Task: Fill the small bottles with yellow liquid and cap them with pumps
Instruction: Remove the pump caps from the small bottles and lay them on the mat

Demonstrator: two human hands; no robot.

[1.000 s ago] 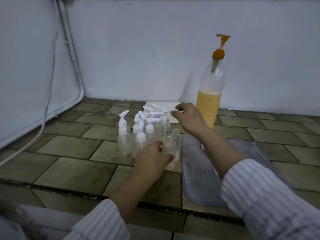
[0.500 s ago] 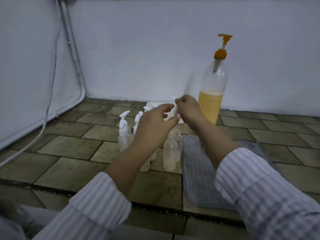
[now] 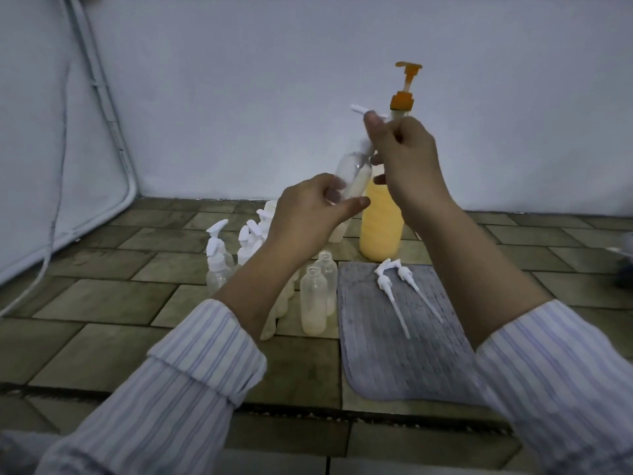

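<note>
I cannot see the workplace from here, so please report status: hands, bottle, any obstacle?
Left hand grips small clear plastic bottle, raised and tilted. Right hand grips white pump at its neck. Two loose white pumps on grey mat. No obstacle seen.

Yellow liquid (image 3: 380, 231), orange pump (image 3: 404, 94), grey mat (image 3: 394, 354), blue-white striped sleeves (image 3: 191, 389).

small bottles (image 3: 313, 296) crowd left of mat (image 3: 394, 354), two pumps (image 3: 394, 289) on it, big bottle (image 3: 380, 231) behind

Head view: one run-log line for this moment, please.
left hand grips small bottle, raised and tilted | right hand holds white pump at its neck | two loose pumps on grey mat
</note>
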